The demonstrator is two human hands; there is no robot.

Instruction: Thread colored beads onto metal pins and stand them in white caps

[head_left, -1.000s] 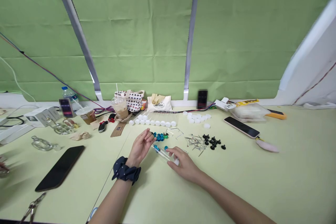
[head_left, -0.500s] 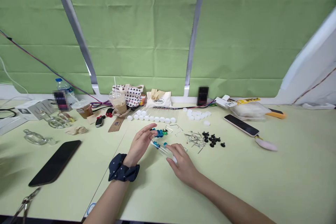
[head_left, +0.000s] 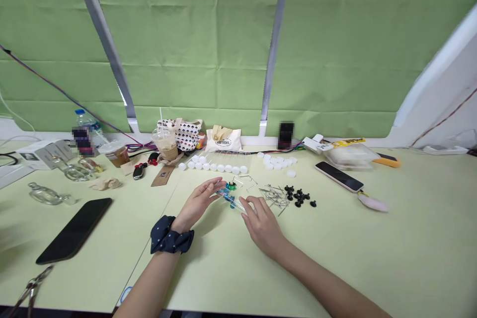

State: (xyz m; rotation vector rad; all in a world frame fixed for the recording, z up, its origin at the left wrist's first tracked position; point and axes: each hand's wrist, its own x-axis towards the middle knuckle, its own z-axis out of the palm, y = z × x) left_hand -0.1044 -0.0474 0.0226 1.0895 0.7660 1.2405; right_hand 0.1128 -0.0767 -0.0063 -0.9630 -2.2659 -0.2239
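Observation:
A slim clear tube (head_left: 236, 203) spans the gap between my hands, slanting down to the right. My right hand (head_left: 263, 226) grips its lower right end with bent fingers, which hide that end. At the tube's upper left end, the fingertips of my left hand (head_left: 199, 203) close around it. Small blue pieces (head_left: 232, 203) and a green piece (head_left: 231, 186) lie just behind and beneath the tube; whether any blue piece is inside it, I cannot tell. Bent metal wires (head_left: 246, 182) rest behind my hands. To the right are a pile of thin metal pins (head_left: 275, 198) and several black knobs (head_left: 298, 195).
A row of white-capped tubes (head_left: 213, 167) and loose white caps (head_left: 278, 162) lie at the back. Phones (head_left: 76, 231) (head_left: 339, 177) flank the work area. Pliers (head_left: 33, 288), glass pieces (head_left: 48, 195), drink cups (head_left: 166, 146) and a plastic box (head_left: 350, 157) stand around the table.
The tube has shifted up and right, nearer to level, and my right hand has moved slightly with it. My left fingertips have come onto its left end. The view has shifted slightly.

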